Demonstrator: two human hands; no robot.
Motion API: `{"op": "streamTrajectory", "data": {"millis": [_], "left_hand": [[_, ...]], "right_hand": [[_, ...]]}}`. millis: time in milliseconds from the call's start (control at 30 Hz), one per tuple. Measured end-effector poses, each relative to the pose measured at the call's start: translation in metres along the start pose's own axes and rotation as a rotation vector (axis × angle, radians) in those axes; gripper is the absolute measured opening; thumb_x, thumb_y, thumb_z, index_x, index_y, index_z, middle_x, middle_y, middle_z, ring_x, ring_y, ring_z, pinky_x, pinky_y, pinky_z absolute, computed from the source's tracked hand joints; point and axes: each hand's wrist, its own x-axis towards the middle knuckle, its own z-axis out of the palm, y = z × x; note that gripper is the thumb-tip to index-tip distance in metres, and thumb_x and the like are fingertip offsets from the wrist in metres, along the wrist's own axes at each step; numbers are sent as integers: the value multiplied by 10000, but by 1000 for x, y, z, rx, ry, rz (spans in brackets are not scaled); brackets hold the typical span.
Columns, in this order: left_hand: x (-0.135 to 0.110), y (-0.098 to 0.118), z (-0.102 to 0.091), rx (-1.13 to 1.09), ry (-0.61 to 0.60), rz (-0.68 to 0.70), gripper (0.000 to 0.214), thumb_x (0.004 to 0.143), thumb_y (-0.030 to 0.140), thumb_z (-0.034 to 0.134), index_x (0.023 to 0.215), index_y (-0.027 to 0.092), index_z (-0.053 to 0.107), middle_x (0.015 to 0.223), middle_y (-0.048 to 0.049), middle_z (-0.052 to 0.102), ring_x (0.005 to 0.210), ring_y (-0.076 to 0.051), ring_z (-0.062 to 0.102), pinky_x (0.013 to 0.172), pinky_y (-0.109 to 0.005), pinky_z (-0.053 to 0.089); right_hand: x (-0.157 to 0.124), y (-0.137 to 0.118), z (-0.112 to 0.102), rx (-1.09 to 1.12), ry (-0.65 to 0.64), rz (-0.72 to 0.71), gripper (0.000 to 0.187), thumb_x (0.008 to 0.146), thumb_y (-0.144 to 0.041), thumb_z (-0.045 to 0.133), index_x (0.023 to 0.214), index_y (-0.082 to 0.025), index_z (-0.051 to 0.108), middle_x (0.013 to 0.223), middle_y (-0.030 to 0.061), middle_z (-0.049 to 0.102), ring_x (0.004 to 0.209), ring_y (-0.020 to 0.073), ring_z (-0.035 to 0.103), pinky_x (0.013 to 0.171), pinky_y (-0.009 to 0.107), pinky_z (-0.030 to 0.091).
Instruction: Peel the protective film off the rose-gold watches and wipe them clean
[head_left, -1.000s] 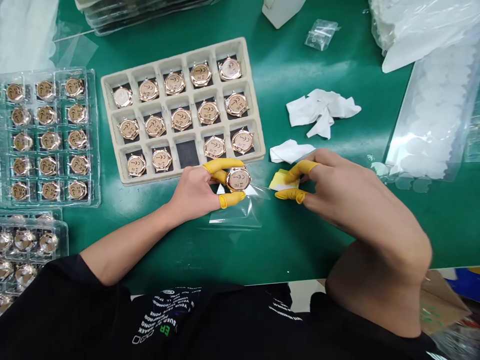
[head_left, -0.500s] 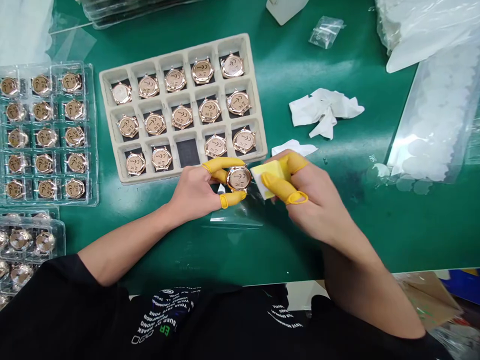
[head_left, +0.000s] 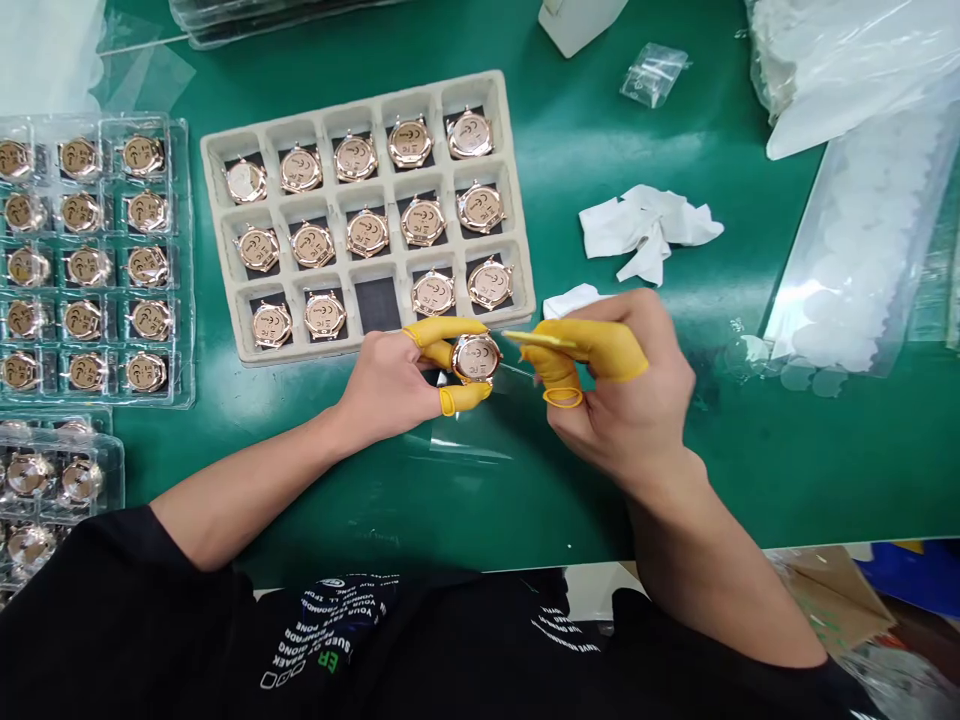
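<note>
My left hand (head_left: 397, 378), in yellow finger cots, holds a rose-gold watch case (head_left: 476, 358) by its edges, printed back facing up. To its right, my right hand (head_left: 619, 385), also in yellow finger cots, pinches a thin yellow pad (head_left: 551, 340) seen almost edge-on. The pad's tip is close to the watch case; a narrow gap shows between them. Just beyond lies a pale compartment tray (head_left: 247, 355) of similar watch cases, back side up. One compartment in its front row shows only a black lining (head_left: 377, 305). A sheet of clear film (head_left: 469, 435) lies below my left hand.
Clear plastic trays (head_left: 187, 330) of watch cases stand at the left. Crumpled white wipes (head_left: 649, 230) and a small clear bag (head_left: 654, 75) lie to the right. Farther right is a clear sleeve (head_left: 847, 240) with round white pieces. The green table's (head_left: 450, 520) near edge runs before me.
My right hand has turned, so the pad that showed its flat yellow and white sides is now nearly edge-on. My left hand and the watch case have hardly moved.
</note>
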Motion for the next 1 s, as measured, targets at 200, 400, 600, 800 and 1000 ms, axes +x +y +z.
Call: {"op": "streamTrajectory", "data": {"millis": [200, 400, 600, 800, 1000], "left_hand": [[-2, 0, 0, -3, -12, -62, 536, 667, 200, 855, 1199, 176, 787, 771, 6, 787, 687, -134, 733, 685, -220, 636], [-4, 1, 0, 6, 7, -95, 551, 637, 145, 846, 1185, 176, 799, 760, 9, 775, 663, -124, 703, 664, -214, 613], [-6, 1, 0, 50, 18, -59, 545, 650, 228, 889, 1184, 170, 803, 761, 2, 778, 649, -122, 687, 644, -217, 592], [-6, 3, 0, -33, -1, -112, 557, 643, 209, 868, 1193, 164, 789, 754, 4, 771, 638, -120, 686, 618, -211, 583], [-6, 1, 0, 41, 5, -67, 557, 642, 261, 900, 1181, 159, 799, 762, -2, 781, 632, -118, 679, 611, -211, 569]], "right_hand": [[1, -6, 7, -127, 131, -433, 376, 831, 26, 553, 1042, -274, 635, 788, 27, 629, 781, 217, 647, 602, 361, 526], [4, -9, 12, -97, 140, -546, 329, 792, 57, 562, 940, -235, 596, 767, 42, 623, 789, 210, 605, 578, 331, 543], [5, -11, 5, -34, 54, -564, 354, 788, 85, 558, 973, -217, 576, 788, 49, 629, 815, 214, 587, 593, 327, 536], [3, -12, 14, -24, 211, -440, 415, 768, 93, 567, 1016, -236, 615, 752, 31, 606, 697, 190, 491, 530, 326, 421], [4, -14, 11, -24, 76, -510, 365, 797, 81, 562, 985, -229, 601, 790, 34, 640, 681, 179, 434, 529, 327, 398]]}}
